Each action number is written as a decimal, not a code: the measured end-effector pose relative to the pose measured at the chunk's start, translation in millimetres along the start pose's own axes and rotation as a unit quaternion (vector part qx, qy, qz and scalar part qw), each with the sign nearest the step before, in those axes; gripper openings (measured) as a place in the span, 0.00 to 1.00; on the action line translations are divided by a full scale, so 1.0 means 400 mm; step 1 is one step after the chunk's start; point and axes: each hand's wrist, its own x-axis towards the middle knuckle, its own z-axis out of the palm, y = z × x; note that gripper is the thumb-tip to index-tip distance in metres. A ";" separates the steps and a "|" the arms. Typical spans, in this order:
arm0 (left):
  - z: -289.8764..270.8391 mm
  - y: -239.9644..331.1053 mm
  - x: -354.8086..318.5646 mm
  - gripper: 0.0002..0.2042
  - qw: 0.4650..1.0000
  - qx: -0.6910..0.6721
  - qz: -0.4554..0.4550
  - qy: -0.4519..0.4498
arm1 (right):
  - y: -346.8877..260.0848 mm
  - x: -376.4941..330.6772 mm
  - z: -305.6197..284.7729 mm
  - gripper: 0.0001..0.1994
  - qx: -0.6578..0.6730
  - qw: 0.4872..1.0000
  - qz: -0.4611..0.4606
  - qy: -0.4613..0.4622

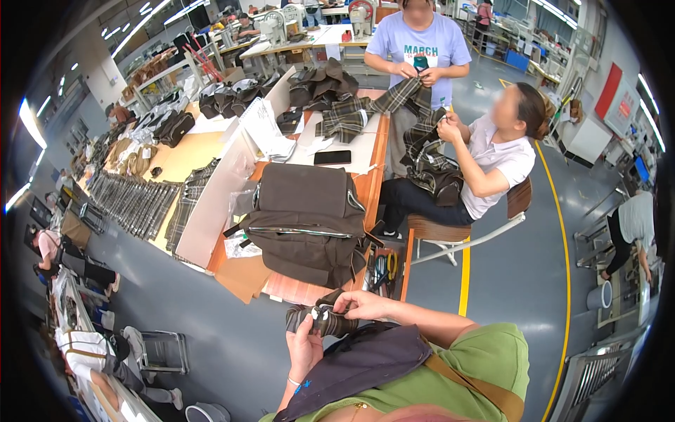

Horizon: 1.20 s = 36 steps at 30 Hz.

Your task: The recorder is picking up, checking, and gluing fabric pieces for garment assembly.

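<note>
We see the left hand [304, 346] closed around a small dark plaid fabric piece [322, 320], held near six o'clock; the right hand [362, 304] pinches its upper edge, fingers curled; at twelve o'clock from it, a stack of brown bags [306, 225] rests on the wooden table [295, 288].

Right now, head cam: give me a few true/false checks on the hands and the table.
1. Both hands, left hand and right hand, are on a small dark strap piece. True.
2. The stack of brown bags lies on the floor. False: it lies on the wooden table.
3. A black phone lies on the table beyond the bags. True.
4. The seated person holds a white sheet. False: they hold plaid fabric.
5. A dark bag panel rests on the wearer's lap. True.
</note>
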 end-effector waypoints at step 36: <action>-0.006 -0.005 -0.016 0.04 1.000 -0.002 0.011 -0.004 | 0.003 -0.009 0.021 0.14 0.005 0.999 0.031 -0.007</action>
